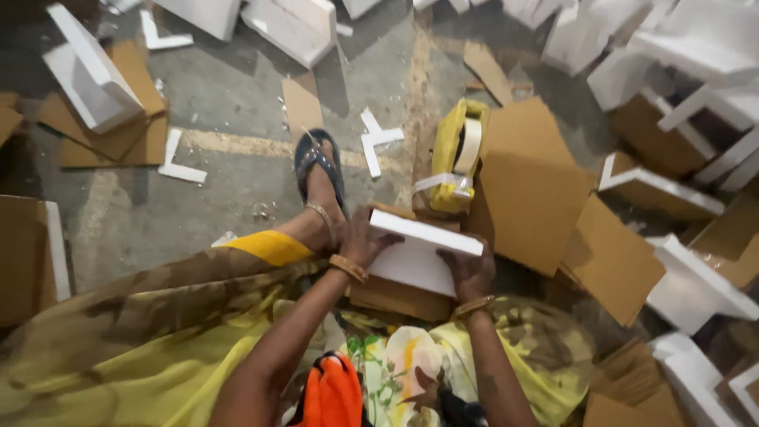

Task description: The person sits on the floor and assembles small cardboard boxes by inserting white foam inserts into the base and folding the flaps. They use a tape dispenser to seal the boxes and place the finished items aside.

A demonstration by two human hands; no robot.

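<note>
A white foam block (419, 253) rests on brown cardboard pieces (399, 299) in front of my knees. My left hand (362, 239) grips its left end, and my right hand (468, 271) holds its right side from below. Both wrists wear bangles. Just beyond the block stands a yellow tape dispenser (451, 154) with a roll of pale tape (470, 145). My sandalled foot (320, 186) stretches out on the concrete floor to the left of the block.
Flat cardboard sheets (538, 186) lie to the right of the dispenser. White foam corner pieces (688, 281) and blocks (87, 71) are scattered around the floor, with more cardboard (118, 134) at the left. An orange cloth (332, 395) lies on my lap.
</note>
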